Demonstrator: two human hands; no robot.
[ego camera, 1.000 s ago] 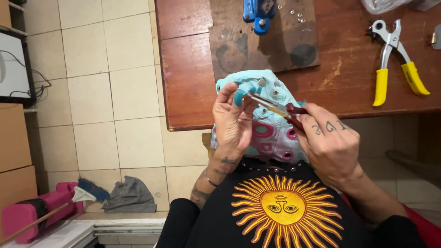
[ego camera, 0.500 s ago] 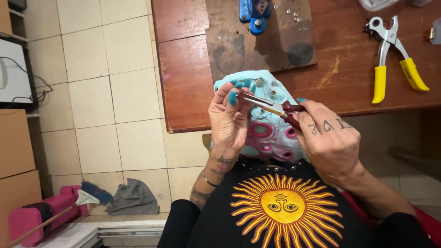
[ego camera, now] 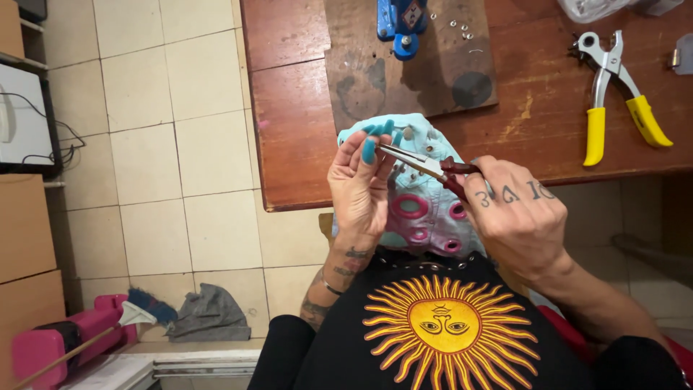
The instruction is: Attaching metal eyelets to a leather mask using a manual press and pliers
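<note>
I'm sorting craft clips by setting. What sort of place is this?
Probably a small home craft workshop: a worn wooden workbench with a yellow-handled punch plier, a blue press tool on a board, and a tiled floor.

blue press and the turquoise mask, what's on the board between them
In the head view, between the blue press and the turquoise mask lies only the dark wooden board, with a dark round stain; small metal studs sit right of the press.
</note>
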